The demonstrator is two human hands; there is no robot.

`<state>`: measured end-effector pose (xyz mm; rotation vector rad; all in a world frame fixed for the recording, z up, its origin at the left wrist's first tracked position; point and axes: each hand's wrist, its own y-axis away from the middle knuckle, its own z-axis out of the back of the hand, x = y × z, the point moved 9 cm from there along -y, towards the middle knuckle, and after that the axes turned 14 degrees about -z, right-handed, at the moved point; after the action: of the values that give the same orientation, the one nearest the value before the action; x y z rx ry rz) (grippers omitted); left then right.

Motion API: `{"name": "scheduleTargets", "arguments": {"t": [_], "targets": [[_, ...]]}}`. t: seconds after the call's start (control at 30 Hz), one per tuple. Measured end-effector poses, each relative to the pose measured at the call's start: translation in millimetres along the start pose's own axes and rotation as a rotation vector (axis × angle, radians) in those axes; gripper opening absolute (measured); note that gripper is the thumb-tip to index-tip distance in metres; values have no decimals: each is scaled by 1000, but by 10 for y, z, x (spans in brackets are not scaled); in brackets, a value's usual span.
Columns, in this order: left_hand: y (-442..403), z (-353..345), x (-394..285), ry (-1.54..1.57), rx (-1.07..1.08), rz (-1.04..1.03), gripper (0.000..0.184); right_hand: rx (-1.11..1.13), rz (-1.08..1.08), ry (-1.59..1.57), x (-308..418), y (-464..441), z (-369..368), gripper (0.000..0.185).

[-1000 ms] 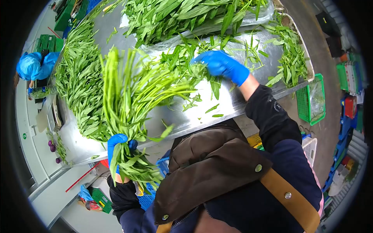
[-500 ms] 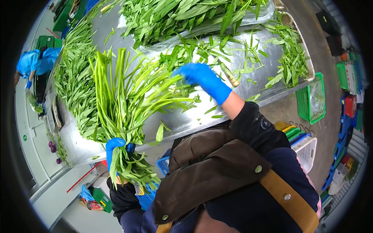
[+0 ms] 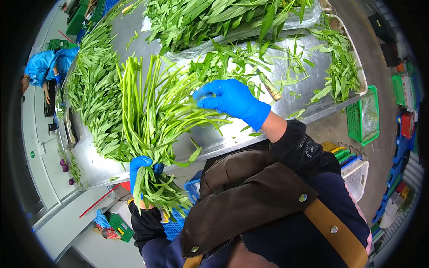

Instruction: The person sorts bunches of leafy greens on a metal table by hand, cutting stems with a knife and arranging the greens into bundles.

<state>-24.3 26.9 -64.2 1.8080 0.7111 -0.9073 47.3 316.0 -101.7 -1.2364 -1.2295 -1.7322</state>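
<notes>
My left hand [image 3: 141, 165], in a blue glove, is closed around the leafy lower part of a bunch of water spinach [image 3: 145, 111]. Its long pale stems fan upward and to the right over the metal table [image 3: 185, 140]. My right hand [image 3: 237, 102], also gloved in blue, is at the right side of the stems with its fingers apart. Whether the fingertips touch the stems I cannot tell. Loose leaves lie on the table behind that hand, beside a slim tool with a pale handle [image 3: 271, 87].
A large leafy heap on plastic [image 3: 223, 20] lies at the back. More greens line the table's left side [image 3: 96, 89] and right corner [image 3: 339, 67]. A green crate [image 3: 363, 116] stands on the floor at right. Another person in blue [image 3: 47, 67] works at far left.
My right hand has drawn slightly down and to the right, its fingers now spread and sharper to see. My left hand keeps its hold on the bunch. The whole view has shifted slightly.
</notes>
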Motion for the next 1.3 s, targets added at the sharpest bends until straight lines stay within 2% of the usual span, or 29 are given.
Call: {"name": "scheduleTargets", "arguments": {"t": [0.03,0.1,0.13,0.17,0.27,0.3,0.33,0.43,0.5,0.53,0.57,0.6,0.63,0.67,0.7,0.73,0.77,0.8,0.83,0.87,0.9,0.93,1.0,1.03,1.07,1.1,1.2,1.23,1.3], "targets": [[31,-15,38,50,3,57,11,-2,7,-6,-71,-66,25,29],[54,168,4,-6,-28,-46,7,-177,-239,-271,-592,-288,421,17],[107,175,-34,-43,-111,-64,8,-319,-171,-115,-472,-307,679,17],[149,166,-58,-75,-192,-82,8,-352,-214,-81,-437,-321,783,17],[139,83,-54,-158,-238,-75,13,186,-161,-506,-1,-335,65,21],[118,59,-52,-178,-222,-89,13,245,-200,-378,287,-142,-154,30],[109,22,-41,-187,-179,-101,12,317,-365,-169,401,-57,-333,39],[73,-10,-55,-210,-114,-139,9,411,-283,-316,290,-223,-577,31],[89,29,-76,-219,-109,-161,7,321,-387,-579,-11,-384,-273,23],[103,54,-75,-212,-100,-148,7,603,-302,-1024,-122,-497,-214,22],[117,76,-64,-198,-85,-118,7,540,-411,-1135,-261,-593,-37,20],[145,97,-53,-192,-68,-90,7,316,-362,-1006,-431,-658,189,21],[170,51,-56,-211,-13,-91,7,151,-399,-292,-416,-637,391,28],[196,2,-61,-229,43,-93,7,-130,-233,316,-328,-616,581,35],[232,44,-78,-190,-69,-127,8,-407,-42,919,-71,-499,606,42],[252,106,-87,-147,-178,-163,10,-404,-43,924,-23,-454,598,42],[254,107,-138,-202,-98,-229,6,-238,-104,661,-42,-430,554,51],[211,264,-106,-171,-61,-183,5,-74,-162,394,-40,-381,443,60],[164,317,-98,-139,-25,-140,5,-71,-159,397,-124,-333,353,60],[178,348,-70,-53,-71,-73,5,84,-170,257,-329,-289,144,67],[166,224,-73,11,16,-35,5,240,-185,115,-395,-235,-24,74],[182,245,-147,-33,19,-147,5,255,-169,157,-406,-223,-74,83],[250,292,-254,-165,37,-361,5,199,-198,116,-443,-275,-118,82],[209,374,-191,-111,-1,-252,5,131,-230,74,-444,-297,-104,82],[179,425,-171,-89,-83,-236,5,118,-271,287,-455,-281,-136,82],[144,450,-128,-63,-164,-218,6,98,-245,331,-403,-236,-204,82],[148,316,-169,-67,-198,-256,6,149,-271,150,-299,-215,-579,70],[86,431,-73,-20,-239,-153,7,131,-259,143,-262,-238,-667,66],[76,466,-90,-12,-77,-143,7,182,-255,-134,-493,-474,-815,47]]}}
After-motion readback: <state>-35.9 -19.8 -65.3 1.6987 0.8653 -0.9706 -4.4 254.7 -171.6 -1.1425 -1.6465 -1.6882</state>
